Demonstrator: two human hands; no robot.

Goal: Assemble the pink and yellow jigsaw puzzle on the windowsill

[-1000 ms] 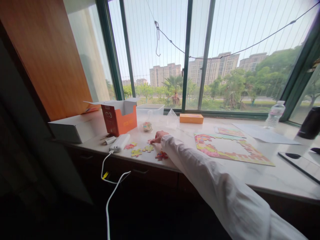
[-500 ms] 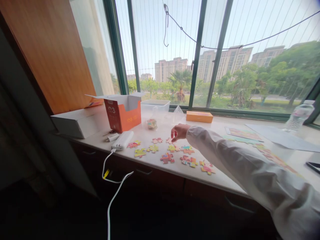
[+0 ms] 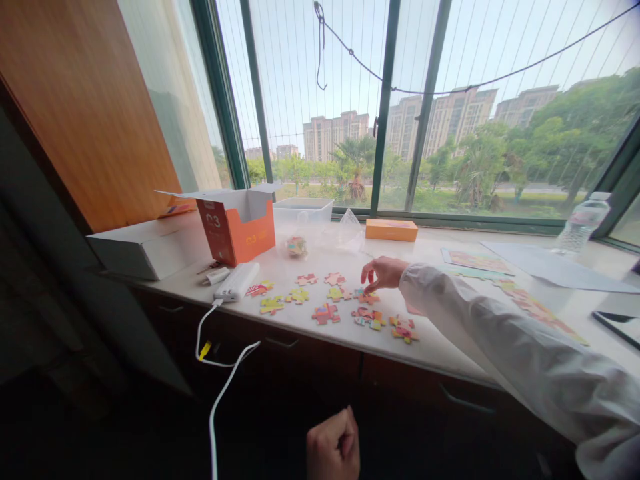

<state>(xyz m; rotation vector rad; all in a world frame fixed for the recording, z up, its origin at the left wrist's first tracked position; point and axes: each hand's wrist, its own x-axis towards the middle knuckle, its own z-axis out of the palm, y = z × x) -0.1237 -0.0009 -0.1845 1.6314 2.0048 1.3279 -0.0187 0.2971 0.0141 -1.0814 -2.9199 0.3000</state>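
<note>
My right hand (image 3: 384,272), in a pale long sleeve, reaches over the counter from the right. Its fingers are curved and apart. One fingertip comes down at the teal and orange jigsaw piece (image 3: 369,299), which lies flat. Around it are other loose pieces: a yellow and pink one (image 3: 339,293), a red and blue one (image 3: 326,314), a joined-looking red and yellow one (image 3: 368,318) and a pink and yellow one (image 3: 403,329). My left hand (image 3: 334,445) is a closed fist low at the bottom edge, below the counter, with nothing showing in it.
A white power bank (image 3: 239,282) with a cable sits left of the pieces, before an orange box (image 3: 239,233). Behind are a bagged bundle (image 3: 297,247), a clear tub (image 3: 303,211) and an orange carton (image 3: 391,230). A puzzle strip (image 3: 543,312), phone and bottle (image 3: 583,223) are right.
My right hand has moved right and down, from above the back pieces to the teal and orange piece. My left fist has come into view at the bottom. The view has shifted slightly.
</note>
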